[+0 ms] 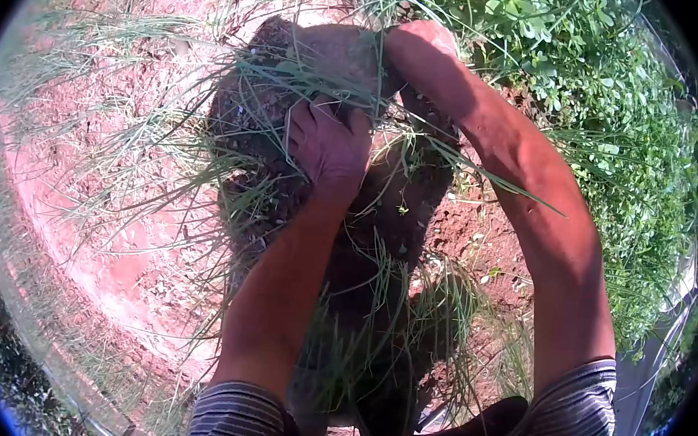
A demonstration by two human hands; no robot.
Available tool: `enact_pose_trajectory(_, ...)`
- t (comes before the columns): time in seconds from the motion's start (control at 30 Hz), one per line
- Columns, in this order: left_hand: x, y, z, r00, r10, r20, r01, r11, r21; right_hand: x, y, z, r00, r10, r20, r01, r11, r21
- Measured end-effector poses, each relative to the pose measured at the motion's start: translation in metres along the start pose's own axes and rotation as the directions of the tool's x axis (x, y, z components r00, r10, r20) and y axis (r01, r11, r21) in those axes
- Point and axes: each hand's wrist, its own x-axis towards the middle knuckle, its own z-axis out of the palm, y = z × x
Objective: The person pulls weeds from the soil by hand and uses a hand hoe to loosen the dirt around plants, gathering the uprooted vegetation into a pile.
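Observation:
My left hand point(328, 140) is low over the shaded soil near the upper middle, its fingers bent down among thin green stalks point(311, 80). What its fingertips touch is hidden by the leaves and shadow. My right hand point(420, 47) is farther up and to the right, at the edge of the stalks. Its fingers are mostly hidden behind the wrist and leaves, so what they hold cannot be made out. Long narrow leaves cross in front of both hands.
Rows of thin grassy plants point(145, 149) grow from pale reddish soil point(128, 262) on the left. Dense leafy green plants point(631, 170) line the right side. More stalks point(440, 307) stand between my forearms, near a dark shoe point(506, 415).

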Motion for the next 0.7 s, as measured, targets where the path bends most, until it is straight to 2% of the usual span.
enact_pose_trajectory(0.03,0.001,0.001,-0.001,1.0,-0.001,-0.008,0.001,1.0,-0.004,0.006,0.005,0.002,0.991,-0.13,0.017,0.131,0.963,-0.234)
enact_pose_trajectory(0.07,0.001,0.001,-0.001,1.0,-0.002,-0.013,0.002,1.0,-0.009,0.008,0.005,0.002,0.965,-0.258,0.033,0.245,0.856,-0.455)
enact_pose_trajectory(0.13,0.004,0.0,0.001,1.0,0.0,-0.032,0.0,1.0,-0.004,0.001,0.013,0.002,0.879,-0.46,0.124,0.403,0.58,-0.707)
enact_pose_trajectory(0.17,0.0,-0.001,0.001,1.0,0.001,-0.027,-0.001,1.0,-0.005,-0.018,-0.005,-0.004,0.878,-0.448,0.166,0.414,0.54,-0.732)
enact_pose_trajectory(0.23,0.002,0.001,-0.001,1.0,-0.011,-0.022,0.01,0.999,-0.049,-0.052,-0.031,-0.018,0.913,-0.233,0.335,0.403,0.386,-0.83)
enact_pose_trajectory(0.3,0.001,-0.001,-0.001,0.999,-0.005,-0.033,0.003,0.997,-0.08,-0.093,-0.03,-0.047,0.834,-0.356,0.421,0.509,0.206,-0.836)
enact_pose_trajectory(0.33,0.0,-0.005,0.002,0.997,0.054,-0.048,-0.055,0.998,-0.025,-0.108,-0.032,-0.076,0.791,-0.376,0.483,0.558,0.118,-0.821)
enact_pose_trajectory(0.37,0.0,-0.004,0.0,0.997,0.05,-0.052,-0.051,0.998,-0.026,-0.129,-0.051,-0.117,0.721,-0.472,0.508,0.538,-0.082,-0.839)
enact_pose_trajectory(0.4,0.0,-0.004,-0.001,0.997,0.047,-0.057,-0.049,0.999,-0.023,-0.133,-0.075,-0.165,0.889,-0.249,0.384,0.437,0.213,-0.874)
enact_pose_trajectory(0.43,-0.001,-0.004,-0.001,0.997,0.045,-0.059,-0.046,0.999,-0.019,-0.121,-0.051,-0.233,0.664,-0.674,0.325,0.376,-0.075,-0.924)
enact_pose_trajectory(0.47,-0.002,-0.003,-0.004,0.998,0.041,-0.048,-0.042,0.998,-0.036,-0.122,-0.045,-0.304,0.673,-0.736,0.07,0.057,-0.042,-0.997)
enact_pose_trajectory(0.5,-0.003,-0.003,-0.003,0.998,0.051,-0.034,-0.053,0.998,-0.033,-0.124,-0.049,-0.346,0.59,-0.789,-0.173,-0.267,0.011,-0.964)
enact_pose_trajectory(0.53,-0.002,-0.005,-0.001,0.998,0.054,-0.026,-0.055,0.998,-0.028,-0.135,-0.063,-0.337,0.407,-0.853,-0.328,-0.347,0.188,-0.919)
enact_pose_trajectory(0.6,-0.001,-0.006,-0.001,1.0,0.025,-0.008,-0.025,0.998,-0.062,-0.117,-0.078,-0.34,0.324,-0.903,-0.282,-0.065,0.276,-0.959)
enact_pose_trajectory(0.63,-0.002,-0.007,-0.001,1.0,0.016,0.0,-0.016,0.999,-0.029,-0.12,-0.052,-0.317,0.619,-0.74,-0.263,0.168,0.452,-0.876)
enact_pose_trajectory(0.67,-0.002,-0.007,0.0,1.0,0.013,0.002,-0.013,1.0,0.0,-0.129,-0.059,-0.251,0.869,-0.45,-0.205,0.23,0.735,-0.638)
enact_pose_trajectory(0.7,0.0,-0.005,0.001,1.0,0.007,0.001,-0.007,1.0,0.027,-0.138,-0.065,-0.185,0.982,-0.14,-0.129,0.071,0.897,-0.436)
